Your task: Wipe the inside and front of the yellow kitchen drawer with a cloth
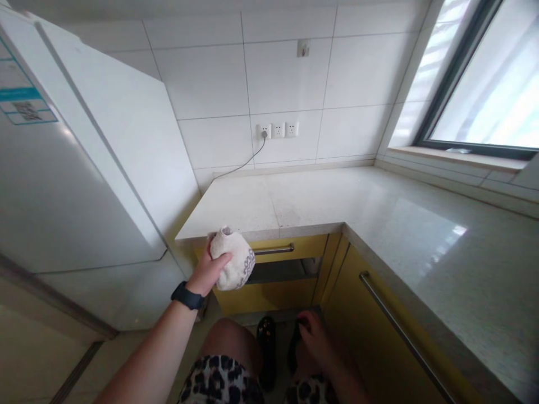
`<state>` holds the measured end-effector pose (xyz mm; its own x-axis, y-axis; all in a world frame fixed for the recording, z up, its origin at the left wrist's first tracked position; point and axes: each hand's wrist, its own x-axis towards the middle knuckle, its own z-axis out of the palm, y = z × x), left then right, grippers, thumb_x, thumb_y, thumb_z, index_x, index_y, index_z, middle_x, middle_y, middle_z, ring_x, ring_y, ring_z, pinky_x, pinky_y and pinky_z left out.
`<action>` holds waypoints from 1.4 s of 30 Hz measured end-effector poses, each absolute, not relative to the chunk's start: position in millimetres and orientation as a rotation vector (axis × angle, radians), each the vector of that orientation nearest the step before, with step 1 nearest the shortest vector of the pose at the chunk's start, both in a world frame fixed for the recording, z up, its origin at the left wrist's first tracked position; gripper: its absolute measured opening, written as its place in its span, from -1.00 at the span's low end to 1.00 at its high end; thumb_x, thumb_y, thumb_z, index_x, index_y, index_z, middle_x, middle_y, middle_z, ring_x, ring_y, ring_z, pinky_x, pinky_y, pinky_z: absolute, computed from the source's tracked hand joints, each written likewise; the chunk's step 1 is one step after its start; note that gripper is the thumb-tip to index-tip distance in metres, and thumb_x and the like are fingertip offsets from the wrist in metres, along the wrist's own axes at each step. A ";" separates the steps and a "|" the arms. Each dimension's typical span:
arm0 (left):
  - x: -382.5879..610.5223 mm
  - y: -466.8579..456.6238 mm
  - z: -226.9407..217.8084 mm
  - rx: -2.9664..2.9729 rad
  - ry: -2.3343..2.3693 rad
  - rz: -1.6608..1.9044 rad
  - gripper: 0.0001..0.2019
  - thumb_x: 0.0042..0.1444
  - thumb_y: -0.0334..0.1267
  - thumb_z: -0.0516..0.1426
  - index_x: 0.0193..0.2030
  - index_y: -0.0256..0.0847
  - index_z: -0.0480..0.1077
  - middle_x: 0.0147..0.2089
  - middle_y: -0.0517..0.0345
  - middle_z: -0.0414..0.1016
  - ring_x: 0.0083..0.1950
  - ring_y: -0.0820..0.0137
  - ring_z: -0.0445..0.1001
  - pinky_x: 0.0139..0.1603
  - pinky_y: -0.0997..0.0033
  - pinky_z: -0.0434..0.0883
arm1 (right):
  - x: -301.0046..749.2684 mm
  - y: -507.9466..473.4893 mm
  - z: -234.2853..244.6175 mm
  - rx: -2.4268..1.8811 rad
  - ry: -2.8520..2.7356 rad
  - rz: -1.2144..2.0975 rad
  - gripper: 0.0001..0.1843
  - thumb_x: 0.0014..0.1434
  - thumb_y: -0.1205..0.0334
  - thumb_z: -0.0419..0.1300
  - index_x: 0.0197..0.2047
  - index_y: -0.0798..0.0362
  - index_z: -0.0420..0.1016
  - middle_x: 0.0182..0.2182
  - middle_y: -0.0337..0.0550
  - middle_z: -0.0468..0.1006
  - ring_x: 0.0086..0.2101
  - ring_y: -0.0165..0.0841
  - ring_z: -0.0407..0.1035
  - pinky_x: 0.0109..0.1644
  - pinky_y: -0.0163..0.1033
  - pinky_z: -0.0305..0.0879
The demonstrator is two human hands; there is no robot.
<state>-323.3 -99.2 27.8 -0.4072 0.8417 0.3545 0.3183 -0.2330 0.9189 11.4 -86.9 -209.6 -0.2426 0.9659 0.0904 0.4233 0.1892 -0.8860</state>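
My left hand (209, 269) is closed around a bunched pale cloth (234, 260), held just below the front edge of the light stone countertop (320, 202), in front of the yellow drawer. A black watch sits on that wrist. My right hand (314, 335) hangs low by my thigh, near my black slippers; its fingers are curled, and I cannot make out whether anything is in them.
A white fridge (63, 185) stands at the left. Yellow cabinets with metal bar handles (273, 250) run under the L-shaped counter. Wall sockets (278, 130) with one plugged cable sit on the tiled wall. A window (484, 84) is at the right.
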 end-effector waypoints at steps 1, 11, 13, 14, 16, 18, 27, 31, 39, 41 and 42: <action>-319.9 -101.5 49.5 1.372 1.537 1.721 -0.43 0.06 -0.12 0.27 0.20 -0.25 0.31 0.07 -0.03 0.54 0.05 0.17 0.55 0.09 0.16 0.49 | 10.6 -86.0 -210.3 -1.314 -1.771 1.013 -0.68 0.05 0.29 0.04 -0.13 0.00 0.48 -0.13 -0.08 0.52 -0.04 -0.23 0.43 0.14 -0.11 0.27; -294.9 -3.0 197.5 2.753 2.071 1.270 -0.54 -0.02 -0.35 0.25 0.08 -0.17 0.36 0.08 0.00 0.28 0.20 0.08 0.27 0.22 0.01 0.32 | 5.2 -83.9 -207.9 -1.362 -1.836 1.047 -0.71 0.05 0.26 0.04 -0.17 -0.05 0.49 -0.14 -0.11 0.53 -0.06 -0.23 0.44 0.10 -0.15 0.30; -289.6 28.6 187.4 2.835 2.120 0.957 -0.48 0.03 -0.34 0.23 0.17 -0.07 0.33 0.12 -0.01 0.26 0.22 0.06 0.24 0.22 -0.02 0.31 | 5.8 -84.0 -206.0 -1.371 -1.844 1.046 -0.72 0.04 0.24 0.03 -0.19 -0.04 0.48 -0.17 -0.10 0.53 -0.08 -0.22 0.45 0.08 -0.15 0.31; -287.2 42.6 178.1 2.812 2.138 0.819 -0.47 0.05 -0.33 0.22 0.19 -0.05 0.32 0.15 -0.03 0.26 0.22 0.05 0.23 0.20 -0.01 0.31 | 6.4 -84.3 -204.6 -1.376 -1.851 1.052 -0.72 0.04 0.24 0.03 -0.19 -0.04 0.47 -0.18 -0.10 0.53 -0.09 -0.22 0.45 0.07 -0.14 0.31; -282.3 65.1 154.2 2.684 2.138 0.493 -0.51 0.04 -0.32 0.21 0.15 -0.02 0.37 0.16 -0.04 0.30 0.20 0.06 0.26 0.16 0.01 0.33 | 8.4 -85.6 -201.6 -1.397 -1.866 1.072 -0.73 0.05 0.22 0.02 -0.20 -0.05 0.48 -0.20 -0.10 0.54 -0.12 -0.21 0.47 0.04 -0.14 0.32; -276.8 78.6 128.9 2.649 2.096 0.397 -0.56 -0.05 -0.30 0.26 0.04 -0.01 0.45 0.12 -0.01 0.38 0.13 0.08 0.34 0.13 0.02 0.35 | 10.9 -87.2 -199.5 -1.427 -1.894 1.086 -0.74 0.05 0.21 0.05 -0.20 -0.11 0.49 -0.21 -0.13 0.57 -0.14 -0.20 0.48 0.01 -0.13 0.33; -237.3 59.3 99.1 2.644 2.136 0.642 -0.50 0.12 -0.09 0.18 0.21 -0.11 0.34 0.31 -0.13 0.28 0.32 0.01 0.20 0.30 -0.12 0.14 | 9.2 -89.5 -184.3 -1.503 -2.027 1.082 -0.77 0.02 0.12 0.14 -0.24 -0.26 0.56 -0.24 -0.21 0.63 -0.15 -0.12 0.53 -0.06 -0.11 0.37; -244.8 46.5 117.3 2.666 2.143 0.752 -0.60 0.30 -0.03 0.01 0.18 -0.14 0.36 0.13 -0.09 0.41 0.16 0.10 0.34 0.13 0.05 0.28 | 14.7 -91.9 -172.0 -1.553 -2.070 1.105 -0.77 0.08 0.04 0.13 -0.20 -0.35 0.57 -0.31 -0.24 0.65 -0.25 -0.10 0.56 -0.15 -0.09 0.38; -287.9 56.9 90.5 2.674 2.152 0.640 -0.64 0.31 -0.12 0.01 0.19 -0.02 0.41 0.27 -0.02 0.41 0.29 0.09 0.29 0.24 -0.07 0.18 | 12.9 -90.5 -169.1 -1.525 -2.058 1.161 -0.79 0.04 0.01 0.18 -0.22 -0.35 0.56 -0.41 -0.26 0.64 -0.32 -0.11 0.56 -0.20 -0.10 0.37; -287.3 61.1 81.9 2.673 2.150 0.675 -0.62 0.31 -0.12 0.01 0.22 -0.01 0.39 0.31 -0.02 0.37 0.32 0.08 0.26 0.27 -0.10 0.16 | 10.9 -90.9 -169.0 -1.536 -2.063 1.158 -0.78 0.06 0.00 0.16 -0.22 -0.33 0.56 -0.39 -0.24 0.65 -0.33 -0.12 0.56 -0.19 -0.11 0.37; -286.2 63.2 79.5 2.674 2.148 0.692 -0.61 0.31 -0.12 0.01 0.22 0.00 0.40 0.32 -0.01 0.37 0.33 0.08 0.26 0.28 -0.11 0.15 | 10.1 -91.3 -168.8 -1.536 -2.065 1.156 -0.79 0.08 0.01 0.15 -0.22 -0.32 0.57 -0.38 -0.23 0.66 -0.31 -0.13 0.56 -0.18 -0.11 0.37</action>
